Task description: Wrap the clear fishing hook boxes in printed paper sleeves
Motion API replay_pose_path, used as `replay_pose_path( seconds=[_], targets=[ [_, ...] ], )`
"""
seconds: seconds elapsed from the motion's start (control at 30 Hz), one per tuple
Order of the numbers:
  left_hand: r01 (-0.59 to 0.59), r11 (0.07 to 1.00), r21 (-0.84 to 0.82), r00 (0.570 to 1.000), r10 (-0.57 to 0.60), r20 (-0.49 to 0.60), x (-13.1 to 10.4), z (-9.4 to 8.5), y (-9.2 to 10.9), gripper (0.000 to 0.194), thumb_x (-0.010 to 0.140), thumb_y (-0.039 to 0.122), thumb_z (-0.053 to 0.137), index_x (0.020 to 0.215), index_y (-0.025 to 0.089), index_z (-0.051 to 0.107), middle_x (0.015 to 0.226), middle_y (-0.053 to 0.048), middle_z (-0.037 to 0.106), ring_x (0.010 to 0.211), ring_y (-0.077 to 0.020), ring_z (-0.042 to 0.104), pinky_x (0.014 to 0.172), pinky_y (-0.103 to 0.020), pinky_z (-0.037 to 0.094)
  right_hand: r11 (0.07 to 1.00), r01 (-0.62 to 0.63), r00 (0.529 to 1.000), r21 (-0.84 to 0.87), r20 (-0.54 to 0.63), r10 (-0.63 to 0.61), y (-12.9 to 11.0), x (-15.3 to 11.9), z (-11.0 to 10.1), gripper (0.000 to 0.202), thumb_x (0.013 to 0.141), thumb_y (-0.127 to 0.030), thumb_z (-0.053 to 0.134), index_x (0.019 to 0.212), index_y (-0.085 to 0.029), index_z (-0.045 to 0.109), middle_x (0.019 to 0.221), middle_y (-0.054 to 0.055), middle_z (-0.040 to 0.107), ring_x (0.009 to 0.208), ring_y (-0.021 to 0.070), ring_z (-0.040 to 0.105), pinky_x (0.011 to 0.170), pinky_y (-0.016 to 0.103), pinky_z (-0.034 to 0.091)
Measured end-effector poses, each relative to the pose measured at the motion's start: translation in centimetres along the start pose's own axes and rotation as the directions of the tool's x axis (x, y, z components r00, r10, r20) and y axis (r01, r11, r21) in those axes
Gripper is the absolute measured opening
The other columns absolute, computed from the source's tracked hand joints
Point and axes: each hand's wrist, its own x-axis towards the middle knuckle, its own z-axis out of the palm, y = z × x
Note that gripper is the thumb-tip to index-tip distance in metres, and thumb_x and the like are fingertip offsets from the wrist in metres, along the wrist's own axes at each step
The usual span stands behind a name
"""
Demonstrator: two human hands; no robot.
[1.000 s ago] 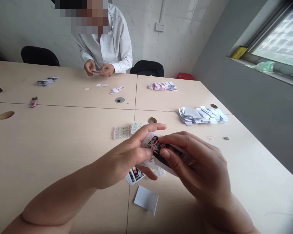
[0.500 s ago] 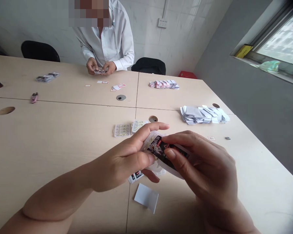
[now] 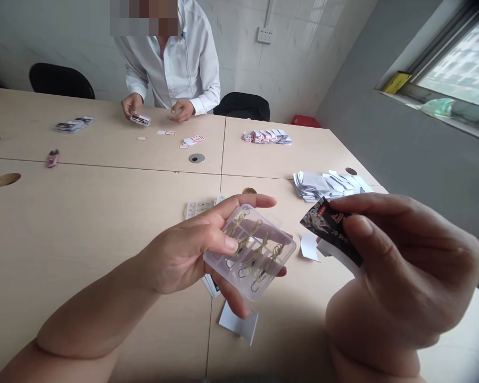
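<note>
Your left hand has the clear box between thumb and spread fingers: probably light, stiff, slick, so grip its edges. Your right hand pinches a curling label, flimsy-looking; its underside's hard to make out.

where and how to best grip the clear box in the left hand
Probably the left edge of the clear box, coming from the left, thumb on top and fingers beneath, as the left hand does. The box is flat and shallow, so that pinch should suit it and leave most of its upper face uncovered. The right hand has the card.
</note>
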Motion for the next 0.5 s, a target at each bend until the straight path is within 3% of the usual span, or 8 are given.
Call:
replay_pose_path(
  seconds=[0.07, 0.27, 0.37, 0.5],
  targets=[
    [-0.010, 1.000, -0.005, 1.000, 0.010, -0.003, 0.02, 0.07, 0.09, 0.048, 0.091, 0.015, 0.058, 0.138, 0.026, 0.054, 0.126, -0.012, 0.067, 0.113, -0.0366, 0.070, 0.065, -0.032, 0.066, 1.000, 0.003, 0.997, -0.020, -0.083, -0.004, -0.14, 0.09, 0.07, 0.016, 0.092, -0.016, 0.069, 0.100, -0.027, 0.077, 0.092, 0.006, 0.076, 0.079, 0.0237, 0.073, 0.062, 0.035, 0.060],
    [-0.023, 0.997, 0.071, 1.000, 0.024, -0.009, 0.12, -0.16, 0.06, 0.045, 0.093, 0.018, 0.058, 0.136, 0.029, 0.057, 0.127, -0.011, 0.068, 0.113, -0.0351, 0.070, 0.063, -0.030, 0.066, 1.000, 0.014, 0.998, -0.024, -0.060, -0.015, -0.34, 0.41, 0.13, 0.013, 0.089, -0.017, 0.074, 0.097, -0.027, 0.078, 0.090, 0.006, 0.077, 0.076, 0.0240, 0.073, 0.058, 0.036, 0.060],
    [-0.081, 0.962, 0.260, 0.995, 0.095, -0.041, 0.07, -0.39, -0.16, 0.040, 0.095, 0.025, 0.060, 0.134, 0.030, 0.063, 0.127, -0.010, 0.069, 0.112, -0.0316, 0.070, 0.066, -0.030, 0.066, 0.999, 0.027, 0.998, -0.047, -0.054, -0.030, -0.38, 0.38, 0.09, 0.013, 0.090, -0.017, 0.073, 0.097, -0.026, 0.078, 0.087, 0.006, 0.077, 0.074, 0.0230, 0.072, 0.058, 0.035, 0.060],
    [-0.208, 0.798, 0.566, 0.966, 0.258, -0.008, -0.32, -0.30, -0.51, 0.033, 0.102, 0.029, 0.055, 0.133, 0.031, 0.066, 0.132, -0.006, 0.067, 0.110, -0.0237, 0.068, 0.081, -0.027, 0.065, 0.988, 0.114, 0.991, -0.101, -0.063, -0.120, -0.37, 0.15, -0.01, 0.017, 0.092, -0.013, 0.068, 0.102, -0.024, 0.076, 0.087, 0.004, 0.076, 0.075, 0.0206, 0.071, 0.061, 0.034, 0.059]
  ],
)
